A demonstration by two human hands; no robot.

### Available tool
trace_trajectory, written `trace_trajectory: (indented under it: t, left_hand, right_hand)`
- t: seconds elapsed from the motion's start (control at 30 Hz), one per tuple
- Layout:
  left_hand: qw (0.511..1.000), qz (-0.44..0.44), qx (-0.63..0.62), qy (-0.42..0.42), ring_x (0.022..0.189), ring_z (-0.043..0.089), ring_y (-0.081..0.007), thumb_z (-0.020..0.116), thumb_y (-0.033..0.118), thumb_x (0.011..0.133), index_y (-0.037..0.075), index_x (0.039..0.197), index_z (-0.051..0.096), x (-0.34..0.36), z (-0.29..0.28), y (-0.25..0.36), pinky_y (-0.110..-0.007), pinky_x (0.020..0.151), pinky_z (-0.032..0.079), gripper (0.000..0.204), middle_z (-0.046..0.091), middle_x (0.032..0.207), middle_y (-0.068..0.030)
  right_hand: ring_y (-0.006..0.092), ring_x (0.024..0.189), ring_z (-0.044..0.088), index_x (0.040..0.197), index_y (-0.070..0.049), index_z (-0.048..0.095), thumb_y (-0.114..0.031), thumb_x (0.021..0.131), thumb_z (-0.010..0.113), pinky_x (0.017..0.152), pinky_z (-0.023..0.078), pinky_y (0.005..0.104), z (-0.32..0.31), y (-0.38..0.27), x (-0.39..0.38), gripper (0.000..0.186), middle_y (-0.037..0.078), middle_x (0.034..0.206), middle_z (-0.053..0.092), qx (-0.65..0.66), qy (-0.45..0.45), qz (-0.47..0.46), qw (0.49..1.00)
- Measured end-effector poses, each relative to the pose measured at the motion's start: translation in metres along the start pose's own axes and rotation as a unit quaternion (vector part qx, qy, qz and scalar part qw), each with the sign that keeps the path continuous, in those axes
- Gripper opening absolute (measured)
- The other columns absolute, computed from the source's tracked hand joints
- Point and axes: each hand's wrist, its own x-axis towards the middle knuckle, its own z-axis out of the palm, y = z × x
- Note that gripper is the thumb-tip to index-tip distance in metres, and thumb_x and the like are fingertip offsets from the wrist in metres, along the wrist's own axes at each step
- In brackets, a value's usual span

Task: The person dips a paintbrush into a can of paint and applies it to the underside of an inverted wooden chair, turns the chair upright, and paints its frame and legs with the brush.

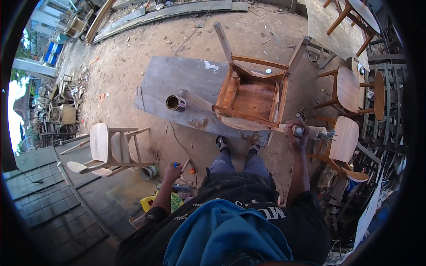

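Head-worn fisheye view, looking steeply down, shirt (248, 190) very near, ground (115, 66) farther off

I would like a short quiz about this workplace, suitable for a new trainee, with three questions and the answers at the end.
1. Fill in: On the grey board, the can stands to the ____ of the chair.
2. True or false: The right hand is nearer to that chair than the left hand.
3. Choose: How is that chair placed? a) upright; b) upside down; c) leaning against a wall.

Key: 1. left; 2. true; 3. b.
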Motion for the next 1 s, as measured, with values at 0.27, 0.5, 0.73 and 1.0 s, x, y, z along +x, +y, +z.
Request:
trace_trajectory:
  t: [0.27,0.5,0.73,1.0]
  left_hand:
    - [0.998,0.047,0.033,0.003,0.070,0.074,-0.0258,0.064,0.029,0.089,0.002,0.109,0.073,0.021,-0.027,-0.014,-0.038,0.070,0.059,0.035,0.074,0.076,-0.0160]
    - [0.951,0.295,0.090,-0.001,0.090,0.072,-0.0379,0.070,0.027,0.090,0.003,0.115,0.069,-0.014,-0.019,0.116,-0.045,0.078,0.055,0.035,0.072,0.094,-0.0244]
    - [0.884,0.454,0.067,-0.084,0.070,0.069,-0.0300,0.071,0.021,0.092,0.003,0.116,0.067,-0.062,0.010,0.241,-0.039,0.068,0.054,0.030,0.069,0.081,-0.0195]
    - [0.873,0.471,0.026,-0.121,0.073,0.069,-0.0295,0.076,0.019,0.088,0.000,0.114,0.065,-0.088,0.055,0.297,-0.037,0.066,0.053,0.034,0.069,0.077,-0.0162]
  right_hand:
    - [0.0074,0.068,0.057,0.078,-0.004,0.059,0.005,0.075,0.068,0.062,0.048,0.0248,0.048,-0.089,0.041,0.013,-0.001,0.074,0.061,-0.003,0.063,0.003,0.998]
    - [0.0070,0.067,0.058,0.075,-0.005,0.057,0.002,0.077,0.069,0.061,0.048,0.0252,0.086,-0.169,0.048,0.014,0.000,0.070,0.060,-0.146,0.080,0.024,0.986]
    - [0.0178,0.062,0.066,0.078,0.001,0.064,-0.021,0.079,0.079,0.059,0.051,0.0349,0.112,-0.174,0.081,0.026,0.013,0.067,0.068,-0.242,0.073,-0.006,0.967]
    - [0.0261,0.055,0.065,0.073,0.004,0.066,-0.052,0.074,0.087,0.058,0.052,0.0403,0.112,-0.186,0.115,0.060,0.012,0.060,0.064,-0.265,0.015,0.033,0.964]
